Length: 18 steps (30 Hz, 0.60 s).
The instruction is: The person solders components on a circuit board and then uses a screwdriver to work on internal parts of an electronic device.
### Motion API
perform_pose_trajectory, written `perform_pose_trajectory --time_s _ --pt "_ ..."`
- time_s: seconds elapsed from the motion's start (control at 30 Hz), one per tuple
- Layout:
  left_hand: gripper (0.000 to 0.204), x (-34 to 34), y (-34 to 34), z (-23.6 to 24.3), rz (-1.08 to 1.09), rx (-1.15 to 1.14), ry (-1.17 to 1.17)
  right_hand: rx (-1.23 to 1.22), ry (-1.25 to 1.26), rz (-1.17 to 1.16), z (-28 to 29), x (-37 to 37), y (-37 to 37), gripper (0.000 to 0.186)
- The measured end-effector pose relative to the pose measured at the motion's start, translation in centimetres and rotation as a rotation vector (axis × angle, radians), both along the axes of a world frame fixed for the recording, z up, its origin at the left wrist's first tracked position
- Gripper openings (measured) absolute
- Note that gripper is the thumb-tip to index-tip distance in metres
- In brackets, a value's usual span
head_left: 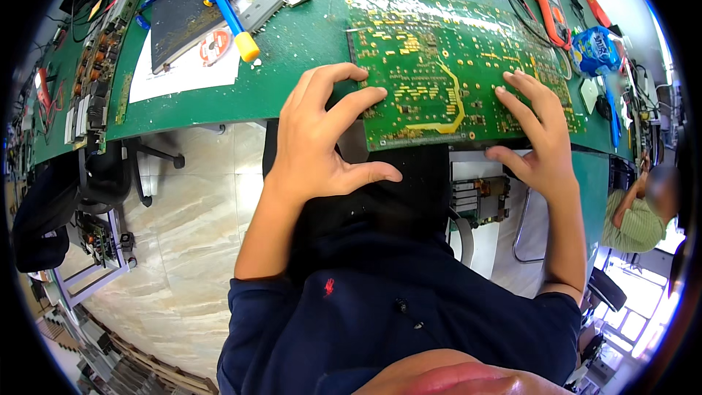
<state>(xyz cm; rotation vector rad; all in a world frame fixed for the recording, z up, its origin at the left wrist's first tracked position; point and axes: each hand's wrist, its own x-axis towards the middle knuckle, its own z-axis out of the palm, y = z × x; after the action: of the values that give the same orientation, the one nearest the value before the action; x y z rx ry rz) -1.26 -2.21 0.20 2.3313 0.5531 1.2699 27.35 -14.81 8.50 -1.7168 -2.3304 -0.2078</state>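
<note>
A large green circuit board [420,102] lies on the green bench top, its near edge along the bench's front edge. Its upper face shows gold pads, solder points and a wide yellow track. My left hand [314,132] is at the board's left edge, fingers spread; two fingertips touch or nearly touch that edge, and the thumb stands apart over my lap. My right hand [537,132] is over the front right part. Its fingertips rest on the board's face, spread, while the thumb hangs just off the near edge. Neither hand is closed around the board.
Left of the board are a blue solder sucker [223,4] with a yellow end, a white sheet [183,77] and a dark flat panel [183,18]. A red multimeter [550,14], cables and a blue packet [596,51] lie at the right. A person [636,216] sits far right.
</note>
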Motion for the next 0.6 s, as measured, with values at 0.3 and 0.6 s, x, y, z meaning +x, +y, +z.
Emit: perform_pose_trajectory --time_s 0.3,0.6 --pt "0.044 0.0 0.0 -0.8 0.031 0.176 0.064 0.243 0.0 -0.026 -3.5 0.6 -1.0 0.056" --pt "0.045 0.4 0.9 1.4 0.069 0.464 0.114 0.2 0.126 -0.048 -1.7 1.1 -0.9 0.045"
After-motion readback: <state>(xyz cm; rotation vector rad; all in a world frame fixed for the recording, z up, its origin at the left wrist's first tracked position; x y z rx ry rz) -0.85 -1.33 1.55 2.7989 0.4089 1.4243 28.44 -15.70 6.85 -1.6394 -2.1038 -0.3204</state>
